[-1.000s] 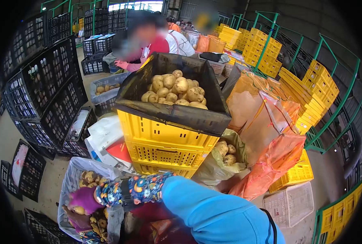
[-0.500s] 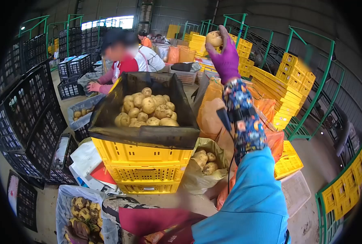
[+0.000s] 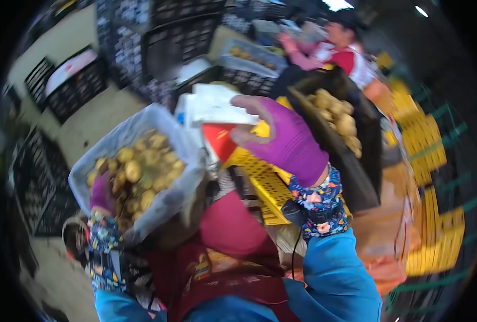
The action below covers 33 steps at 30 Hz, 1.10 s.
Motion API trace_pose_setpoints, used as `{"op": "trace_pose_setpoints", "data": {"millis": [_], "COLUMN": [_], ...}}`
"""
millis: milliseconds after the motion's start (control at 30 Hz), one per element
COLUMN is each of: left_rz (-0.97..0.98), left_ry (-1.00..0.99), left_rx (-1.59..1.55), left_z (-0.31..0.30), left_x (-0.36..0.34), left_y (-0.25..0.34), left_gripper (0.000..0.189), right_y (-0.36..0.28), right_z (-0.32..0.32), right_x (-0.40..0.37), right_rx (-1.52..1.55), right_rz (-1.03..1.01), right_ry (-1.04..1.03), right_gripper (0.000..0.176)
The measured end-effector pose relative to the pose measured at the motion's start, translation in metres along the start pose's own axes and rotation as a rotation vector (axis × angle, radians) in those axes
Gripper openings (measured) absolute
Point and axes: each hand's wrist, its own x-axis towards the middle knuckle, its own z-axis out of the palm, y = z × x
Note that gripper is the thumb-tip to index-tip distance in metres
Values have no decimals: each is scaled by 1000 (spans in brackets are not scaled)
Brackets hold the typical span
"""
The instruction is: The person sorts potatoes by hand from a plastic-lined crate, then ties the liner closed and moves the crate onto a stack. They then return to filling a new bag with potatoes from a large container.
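Right hand [image 3: 289, 142] is held up empty, fingers loosely spread, just right of crate [image 3: 163, 201]. Left hand [image 3: 101, 193] is sunk among potatoes [image 3: 136, 166], nearer; grip cannot be told.

Blurred view of a bare concrete floor [image 3: 91, 126]. Black crates [image 3: 69, 80] stand on it at the far left. A pale crate [image 3: 166, 201] full of potatoes [image 3: 134, 172] sits nearer, left of centre. Stacked yellow crates [image 3: 260, 177] stand just to its right.
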Motion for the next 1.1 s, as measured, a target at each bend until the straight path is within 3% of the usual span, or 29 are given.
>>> {"op": "trace_pose_setpoints", "data": {"millis": [67, 100, 133, 267, 400, 467, 500, 600, 733, 867, 1000, 1033, 1100], "left_rz": [-262, -456, -808, -847, -800, -832, -872, -900, -900, -919, -954, -951, -944], "left_ry": [82, 149, 251, 307, 276, 277, 239, 241, 227, 225, 221, 221, 219], "left_rx": [-298, -639, -1133, -1333, -1284, -1287, -1261, -1318, -1277, -1286, -1252, -1263, -1279], "left_z": [-4, 1, -12, -13, -22, -23, -25, -25, -18, -11, -10, -10, -12], "left_x": [-10, -14, 3, 10, 23, 30, 33, 34, 32, 29, 18, 18, 18], "left_y": [-19, -26, 29, 50, 52, 58, 59, 61, 69, 76, 79, 76, 71], "left_gripper": [54, 64, 63, 56, 52, 51, 50, 50, 47, 47, 50, 51, 52], "right_y": [30, 47, 66, 139, 156, 202, 233, 217, 226, 205, 207, 218, 229], "right_z": [64, 96, 129, 266, 384, 450, 475, 462, 435, 408, 451, 462, 468], "right_x": [54, 80, 103, 167, 179, 174, 171, 183, 195, 197, 191, 182, 181], "right_rx": [134, 161, 172, -112, -566, -729, -645, -619, -261, -381, -690, -752, -606], "right_rz": [-22, -13, 6, 9, -162, -164, -208, -124, -81, -111, -91, -288, -229], "right_ry": [-206, -317, -417, -755, -635, -506, -412, -518, -550, -744, -650, -436, -506], "right_gripper": [50, 51, 54, 58, 56, 56, 51, 47, 66, 63, 66, 63, 59]}}
